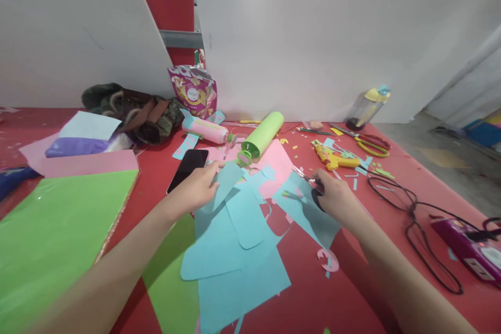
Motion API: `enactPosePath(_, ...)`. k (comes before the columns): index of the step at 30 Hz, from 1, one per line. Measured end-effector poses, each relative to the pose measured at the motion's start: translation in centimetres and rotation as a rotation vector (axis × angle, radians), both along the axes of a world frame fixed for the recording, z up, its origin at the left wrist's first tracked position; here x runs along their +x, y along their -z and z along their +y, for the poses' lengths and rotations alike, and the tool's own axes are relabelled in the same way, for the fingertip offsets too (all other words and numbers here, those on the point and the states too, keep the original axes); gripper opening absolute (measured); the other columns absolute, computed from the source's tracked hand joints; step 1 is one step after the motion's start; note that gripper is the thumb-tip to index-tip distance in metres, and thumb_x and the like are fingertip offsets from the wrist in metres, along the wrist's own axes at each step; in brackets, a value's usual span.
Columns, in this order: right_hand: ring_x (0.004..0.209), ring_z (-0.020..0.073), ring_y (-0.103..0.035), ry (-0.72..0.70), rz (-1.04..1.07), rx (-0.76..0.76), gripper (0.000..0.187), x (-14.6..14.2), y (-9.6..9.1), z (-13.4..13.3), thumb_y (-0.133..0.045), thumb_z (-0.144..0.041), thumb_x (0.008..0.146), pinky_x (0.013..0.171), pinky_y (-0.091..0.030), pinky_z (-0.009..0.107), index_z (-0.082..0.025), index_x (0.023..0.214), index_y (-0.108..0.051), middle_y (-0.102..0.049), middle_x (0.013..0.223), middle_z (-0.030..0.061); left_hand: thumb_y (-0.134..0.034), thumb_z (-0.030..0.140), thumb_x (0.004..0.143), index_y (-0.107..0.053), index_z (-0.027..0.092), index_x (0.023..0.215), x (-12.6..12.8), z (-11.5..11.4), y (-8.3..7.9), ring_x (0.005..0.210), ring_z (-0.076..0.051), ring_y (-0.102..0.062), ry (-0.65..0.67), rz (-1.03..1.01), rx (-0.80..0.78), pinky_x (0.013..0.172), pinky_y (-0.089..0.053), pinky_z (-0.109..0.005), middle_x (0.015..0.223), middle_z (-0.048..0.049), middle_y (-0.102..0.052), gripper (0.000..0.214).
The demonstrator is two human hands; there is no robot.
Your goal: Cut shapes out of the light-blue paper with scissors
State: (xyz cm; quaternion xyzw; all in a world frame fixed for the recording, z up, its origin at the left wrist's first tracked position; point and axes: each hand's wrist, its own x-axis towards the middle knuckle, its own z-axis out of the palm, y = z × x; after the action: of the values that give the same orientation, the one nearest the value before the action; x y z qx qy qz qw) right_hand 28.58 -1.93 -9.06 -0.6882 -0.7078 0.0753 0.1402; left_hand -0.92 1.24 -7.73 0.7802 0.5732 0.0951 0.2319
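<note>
Pinched between the thumb and fingers of my left hand (pixel 199 182) is a small piece of light blue paper (pixel 229 180), raised over other cut blue sheets (pixel 219 255). My right hand (pixel 334 190) grips a pair of scissors (pixel 318 198) by the black handles, the blades pointing left and away from me. Beneath the scissors lies another blue paper piece (pixel 303 206). Just beyond the hands, a bottle wrapped in green paper (pixel 264 135) rests on its side on pink paper (pixel 277 167). A phone (pixel 188 169) lies beside my left hand.
A yellow glue gun (pixel 336 159) and its black cable (pixel 410 209) lie at right, near a purple power strip (pixel 469 250). Red-handled scissors (pixel 371 143) and a clear bottle (pixel 368 108) stand farther back. Green sheets (pixel 66 235) cover the left; a pink-wrapped bottle (pixel 205 130) lies behind.
</note>
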Motion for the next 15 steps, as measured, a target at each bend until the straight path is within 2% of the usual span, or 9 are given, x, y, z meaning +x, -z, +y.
enactPosePath(5, 0.075, 0.0203, -0.059, -0.128, 0.017, 0.206, 0.03, -0.7, -1.6, 0.5, -0.043, -0.004, 0.061, 0.063, -0.042, 0.027, -0.022, 0.084, -0.05, -0.061, 0.083, 0.0052, -0.039, 0.023, 0.075, -0.046, 0.017, 0.11, 0.2, 0.1, 0.1, 0.078, -0.022, -0.058, -0.014, -0.044, 0.05, 0.068, -0.042, -0.029, 0.086, -0.0071, -0.061, 0.036)
enactPosePath(10, 0.077, 0.0207, -0.057, -0.114, 0.029, 0.403, 0.035, -1.4, -2.6, 1.0, -0.041, -0.001, 0.058, 0.07, -0.042, 0.03, -0.022, 0.084, -0.051, -0.059, 0.079, 0.0046, -0.043, 0.026, 0.074, -0.05, 0.018, 0.099, 0.4, 0.2, 0.1, 0.065, -0.019, -0.056, -0.037, -0.126, 0.064, 0.061, -0.041, -0.028, 0.07, -0.0021, -0.061, 0.027)
enactPosePath(13, 0.074, 0.0193, -0.056, -0.143, 0.12, 0.461, 0.032, -1.9, -2.6, 1.2, -0.042, -0.002, 0.057, 0.07, -0.043, 0.031, -0.022, 0.081, -0.05, -0.057, 0.076, 0.0032, -0.046, 0.029, 0.073, -0.052, 0.018, 0.088, 0.5, 0.2, 0.0, 0.065, -0.019, -0.057, -0.085, -0.232, 0.034, 0.061, -0.041, -0.028, 0.07, -0.0024, -0.062, 0.019)
enactPosePath(15, 0.071, 0.0182, -0.055, -0.117, 0.25, 0.488, 0.027, -2.3, -2.5, 1.3, -0.045, -0.005, 0.06, 0.07, -0.044, 0.032, -0.023, 0.08, -0.048, -0.056, 0.076, 0.0024, -0.048, 0.031, 0.072, -0.052, 0.018, 0.08, 0.7, 0.1, -0.1, 0.068, -0.02, -0.058, -0.112, -0.348, -0.017, 0.062, -0.042, -0.029, 0.073, -0.0031, -0.063, 0.016)
